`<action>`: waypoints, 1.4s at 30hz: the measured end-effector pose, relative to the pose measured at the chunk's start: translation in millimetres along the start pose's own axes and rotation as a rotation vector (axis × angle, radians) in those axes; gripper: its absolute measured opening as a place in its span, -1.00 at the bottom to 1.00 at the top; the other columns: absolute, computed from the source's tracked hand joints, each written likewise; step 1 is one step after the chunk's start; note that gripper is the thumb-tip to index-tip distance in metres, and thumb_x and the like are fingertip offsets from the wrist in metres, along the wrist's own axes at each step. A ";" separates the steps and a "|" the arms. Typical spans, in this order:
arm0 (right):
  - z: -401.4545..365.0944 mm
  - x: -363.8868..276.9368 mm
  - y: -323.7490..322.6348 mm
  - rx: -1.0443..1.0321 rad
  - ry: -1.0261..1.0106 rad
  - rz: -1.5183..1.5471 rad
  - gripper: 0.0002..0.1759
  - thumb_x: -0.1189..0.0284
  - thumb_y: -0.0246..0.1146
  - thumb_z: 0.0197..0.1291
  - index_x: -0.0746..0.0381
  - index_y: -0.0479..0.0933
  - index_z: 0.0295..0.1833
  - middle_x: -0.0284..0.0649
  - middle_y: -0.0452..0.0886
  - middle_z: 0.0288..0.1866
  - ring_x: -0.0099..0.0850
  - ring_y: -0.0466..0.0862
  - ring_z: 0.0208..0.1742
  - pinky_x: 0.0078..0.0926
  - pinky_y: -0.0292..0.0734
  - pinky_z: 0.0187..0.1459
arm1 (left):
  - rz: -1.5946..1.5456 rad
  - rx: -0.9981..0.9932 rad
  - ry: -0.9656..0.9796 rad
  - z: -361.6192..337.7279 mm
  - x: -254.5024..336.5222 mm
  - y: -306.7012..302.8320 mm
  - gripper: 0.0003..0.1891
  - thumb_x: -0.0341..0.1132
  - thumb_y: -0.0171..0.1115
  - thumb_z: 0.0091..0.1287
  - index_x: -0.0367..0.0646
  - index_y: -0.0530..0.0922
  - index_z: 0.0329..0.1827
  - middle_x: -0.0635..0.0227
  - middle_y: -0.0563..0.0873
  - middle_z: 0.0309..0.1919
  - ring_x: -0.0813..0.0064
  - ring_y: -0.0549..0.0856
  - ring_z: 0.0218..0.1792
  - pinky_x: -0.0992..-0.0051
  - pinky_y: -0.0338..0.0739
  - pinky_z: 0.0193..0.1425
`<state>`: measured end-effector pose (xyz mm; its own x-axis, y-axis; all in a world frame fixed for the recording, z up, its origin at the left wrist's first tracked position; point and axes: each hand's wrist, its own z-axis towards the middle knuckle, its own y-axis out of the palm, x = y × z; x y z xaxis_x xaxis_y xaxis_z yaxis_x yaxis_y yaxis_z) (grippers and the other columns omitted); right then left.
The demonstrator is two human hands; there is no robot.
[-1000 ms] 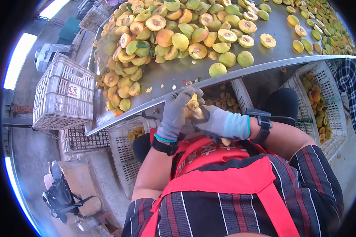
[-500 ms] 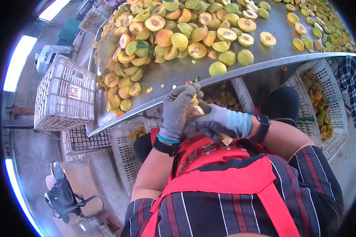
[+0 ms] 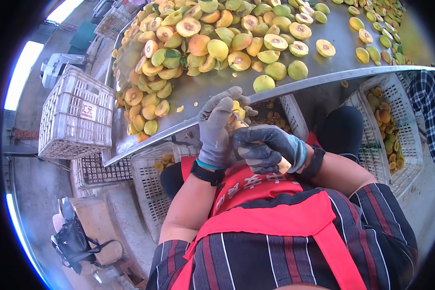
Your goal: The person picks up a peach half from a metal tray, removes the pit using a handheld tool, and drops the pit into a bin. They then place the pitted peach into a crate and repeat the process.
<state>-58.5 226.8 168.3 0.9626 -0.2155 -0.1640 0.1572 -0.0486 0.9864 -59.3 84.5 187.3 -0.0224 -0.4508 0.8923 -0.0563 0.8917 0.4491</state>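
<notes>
My left hand [image 3: 216, 130], in a grey work glove, holds a yellow peach piece [image 3: 238, 110] between thumb and fingers, just off the metal table's near edge. My right hand [image 3: 268, 147], gloved in grey and dark blue, is wrapped round a tool with a pale wooden handle [image 3: 284, 166]. The tool's front end meets the fruit; its working tip is mostly hidden by fingers and peach. Beyond my hands, a heap of peach halves [image 3: 198, 43], many with brown stones showing, covers much of the metal table [image 3: 198, 94].
Below the table edge stand white crates of peach pieces, one at the right [image 3: 406, 125] and one at the left [image 3: 147, 179]. A white crate [image 3: 77, 116] sits beyond the table's left end. A black bag [image 3: 72, 241] lies at lower left. At far right shows a person's checked garment [image 3: 426, 111].
My right hand has rolled over on the tool, its knuckles now facing up. My left fingers stand higher around the peach piece. The whole view has shifted slightly.
</notes>
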 end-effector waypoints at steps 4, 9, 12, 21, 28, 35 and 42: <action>0.1 2.7 1.4 -0.022 -0.015 0.076 -0.78 0.26 -0.04 0.35 0.10 0.33 -0.33 -0.48 0.28 -0.72 -0.70 0.23 -0.84 -0.70 0.13 -0.80 | -0.188 -0.002 -0.077 -1.6 -1.8 4.1 -0.61 -0.09 -0.01 0.35 -0.23 0.44 0.03 0.17 0.59 -0.23 0.26 0.65 -0.28 0.40 0.58 -0.31; 4.2 4.3 -5.6 -0.018 -0.060 0.019 -0.75 0.30 -0.01 0.34 0.17 0.33 -0.40 -0.43 0.29 -0.73 -0.65 0.27 -0.85 -0.69 0.15 -0.80 | -0.223 0.088 -0.124 -2.6 -4.9 5.3 -0.60 -0.03 -0.02 0.35 -0.21 0.44 0.00 0.21 0.58 -0.24 0.25 0.64 -0.27 0.44 0.56 -0.34; 5.4 6.8 -1.4 0.024 -0.107 -0.264 -0.75 0.32 0.05 0.30 0.22 0.35 -0.40 -0.38 0.30 -0.75 -0.60 0.31 -0.85 -0.67 0.19 -0.80 | -0.424 0.091 -0.147 4.2 -12.6 -13.0 -0.60 -0.02 0.00 0.34 -0.19 0.45 -0.03 0.25 0.57 -0.26 0.26 0.63 -0.25 0.44 0.56 -0.33; -32.9 -17.6 -10.1 0.470 0.032 -1.240 -0.59 0.07 0.10 0.23 0.24 0.45 -0.13 -0.30 0.48 -0.56 -0.52 0.50 -0.62 -0.54 0.43 -0.59 | 1.454 0.482 -0.064 -64.5 118.9 -197.1 -0.72 -0.48 0.25 0.14 -0.35 0.53 -0.07 0.18 0.61 -0.26 0.45 0.58 -0.24 0.42 0.51 -0.15; -28.8 -2.1 -46.7 0.490 -0.196 -1.633 -0.49 0.00 0.04 0.25 0.29 0.52 -0.14 0.08 0.60 -0.29 -0.01 0.58 -0.29 -0.22 0.46 -0.18 | 1.032 -0.075 0.043 29.9 57.4 -49.3 -0.69 -0.58 0.17 0.14 -0.27 0.49 -0.02 0.35 0.65 -0.24 0.59 0.64 -0.29 0.58 0.53 -0.20; -38.8 -4.2 -41.8 0.559 0.002 -1.313 -0.53 0.10 0.06 0.27 0.26 0.40 0.07 -0.29 0.48 -0.45 -0.51 0.48 -0.54 -0.52 0.41 -0.54 | 1.938 -0.518 -0.048 127.6 -19.4 51.7 -0.35 0.16 0.29 0.01 -0.19 0.50 0.01 0.04 0.63 -0.11 0.11 0.60 -0.05 0.26 0.48 0.04; -43.5 -3.3 -41.2 0.608 -0.046 -1.287 -0.40 -0.13 0.00 0.22 0.23 0.46 -0.04 -0.26 0.52 -0.42 -0.52 0.47 -0.66 -0.52 0.40 -0.62 | 1.919 -0.574 -0.007 125.5 -1.8 7.3 -0.50 -0.05 0.24 0.08 -0.25 0.49 -0.03 0.04 0.63 -0.12 0.17 0.63 -0.07 0.29 0.50 0.01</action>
<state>-58.5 272.0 128.7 0.2137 0.2689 -0.9391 0.7739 -0.6333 -0.0052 -184.9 86.7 183.2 0.3431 0.9289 0.1395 0.3078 0.0291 -0.9510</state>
